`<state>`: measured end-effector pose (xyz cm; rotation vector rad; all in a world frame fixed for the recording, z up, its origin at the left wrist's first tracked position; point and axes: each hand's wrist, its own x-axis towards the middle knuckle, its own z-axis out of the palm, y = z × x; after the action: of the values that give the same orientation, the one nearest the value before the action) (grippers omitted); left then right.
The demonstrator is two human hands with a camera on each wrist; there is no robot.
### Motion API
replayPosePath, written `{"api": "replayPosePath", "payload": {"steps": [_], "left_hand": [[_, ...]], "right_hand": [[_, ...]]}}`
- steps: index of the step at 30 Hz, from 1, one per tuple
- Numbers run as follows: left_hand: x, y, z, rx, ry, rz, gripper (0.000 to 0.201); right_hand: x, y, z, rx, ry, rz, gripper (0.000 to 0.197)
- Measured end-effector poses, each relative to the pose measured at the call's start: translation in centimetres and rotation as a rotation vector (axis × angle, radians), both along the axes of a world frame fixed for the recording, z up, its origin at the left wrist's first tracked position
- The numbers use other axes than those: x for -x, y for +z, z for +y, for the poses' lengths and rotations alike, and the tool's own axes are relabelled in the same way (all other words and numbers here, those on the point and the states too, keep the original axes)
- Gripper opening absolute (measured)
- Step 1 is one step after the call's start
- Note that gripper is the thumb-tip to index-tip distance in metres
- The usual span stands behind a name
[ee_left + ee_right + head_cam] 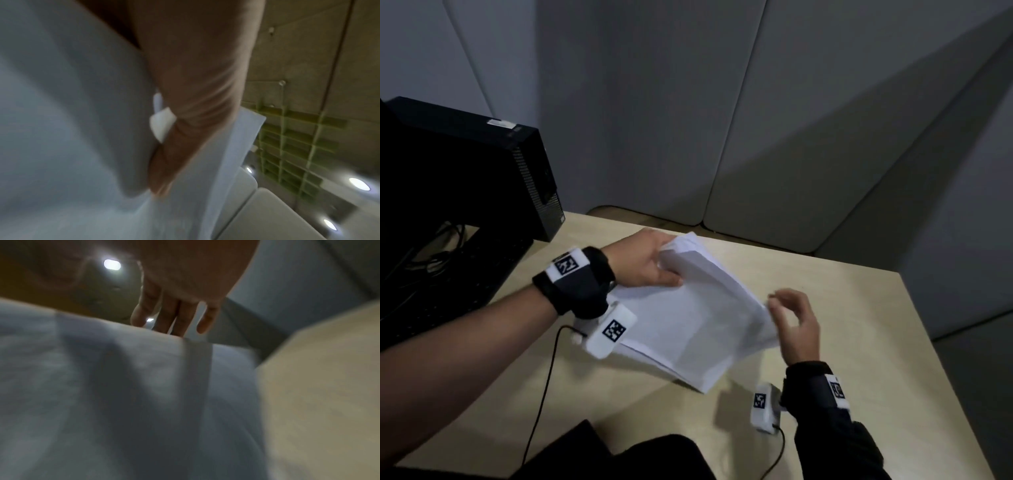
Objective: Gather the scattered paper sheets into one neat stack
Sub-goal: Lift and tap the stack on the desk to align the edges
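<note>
A stack of white paper sheets [688, 318] stands tilted on the wooden table [852, 308], its near corner down and its far side raised. My left hand [650, 263] grips the stack's far left corner, thumb on top; in the left wrist view the fingers [195, 97] curl round the paper [72, 113]. My right hand [791, 318] hovers at the stack's right edge, blurred, fingers loosely spread and holding nothing. In the right wrist view its fingers [180, 318] reach past the top edge of the paper [102, 386], beside the table [318, 369].
A black computer tower [482, 164] stands at the far left, with a dark keyboard [448, 291] and cables in front of it. Grey padded panels [756, 120] wall in the table's far side. A thin cable [544, 394] runs from my left wrist across the table.
</note>
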<state>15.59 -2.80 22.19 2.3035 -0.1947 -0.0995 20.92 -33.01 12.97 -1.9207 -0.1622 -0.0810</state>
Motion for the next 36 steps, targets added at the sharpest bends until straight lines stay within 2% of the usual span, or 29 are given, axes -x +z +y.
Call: {"api": "replayPosePath", "payload": {"steps": [2,4,6,8,11,13,14,15,17,19,22,25,27,29,31,33,35,36], "left_hand": [[-1.1,1.6,-1.7,-0.140,-0.124,-0.004,0.024],[-1.6,2.6,-3.5,-0.214,-0.206,0.025,0.021],[-1.8,3.0,-4.7,-0.223,-0.234,0.013,0.020],[-1.5,3.4,-5.1,-0.188,-0.198,-0.016,0.018],[-0.5,3.6,-3.8,-0.249,-0.069,-0.057,0.024],[0.5,2.8,-1.5,-0.267,0.058,-0.047,0.027],[1.2,2.1,-0.3,-0.192,0.125,-0.026,0.027],[1.8,1.3,0.5,-0.029,0.192,0.001,0.026],[3.0,-0.6,0.2,0.409,0.324,0.023,0.025],[3.8,-2.0,-2.0,0.777,0.435,0.008,0.036],[4.0,-2.8,-4.7,1.044,0.510,-0.110,0.044],[4.1,-2.1,-4.8,1.046,0.504,-0.273,0.035],[4.4,-2.2,-4.7,1.010,0.469,-0.313,0.027],[4.6,-3.4,-4.6,0.962,0.464,-0.303,0.027],[4.6,-5.2,-4.7,0.923,0.486,-0.249,0.034],[4.5,-6.8,-5.0,0.934,0.539,-0.179,0.050],[4.2,-7.4,-5.3,0.920,0.573,-0.169,0.067],[4.1,-7.3,-5.4,0.922,0.576,-0.182,0.067]], "right_hand": [[1.1,2.3,1.5,0.184,0.304,-0.088,0.055],[1.9,3.6,3.3,0.257,0.448,-0.084,0.053],[2.4,4.3,4.4,0.224,0.413,-0.028,0.040],[2.5,4.2,4.4,0.105,0.351,0.093,0.028],[2.2,3.6,3.0,-0.079,0.300,0.258,0.021],[2.0,3.3,1.7,-0.206,0.238,0.296,0.015],[1.9,3.1,1.1,-0.285,0.204,0.307,0.018],[1.9,2.9,0.6,-0.359,0.190,0.320,0.020],[1.8,2.4,0.2,-0.445,0.210,0.339,0.026],[2.0,1.8,0.8,-0.487,0.244,0.356,0.037],[2.1,1.5,1.9,-0.530,0.238,0.346,0.040],[2.4,2.0,2.0,-0.479,0.235,0.255,0.039],[2.3,2.2,1.9,-0.423,0.242,0.215,0.042],[2.3,1.8,2.1,-0.365,0.247,0.195,0.044],[2.3,0.7,2.2,-0.330,0.212,0.196,0.042],[2.3,0.0,2.5,-0.330,0.164,0.208,0.040],[2.3,-0.1,2.9,-0.317,0.141,0.197,0.038],[2.3,-0.1,3.1,-0.311,0.135,0.194,0.038]]}}
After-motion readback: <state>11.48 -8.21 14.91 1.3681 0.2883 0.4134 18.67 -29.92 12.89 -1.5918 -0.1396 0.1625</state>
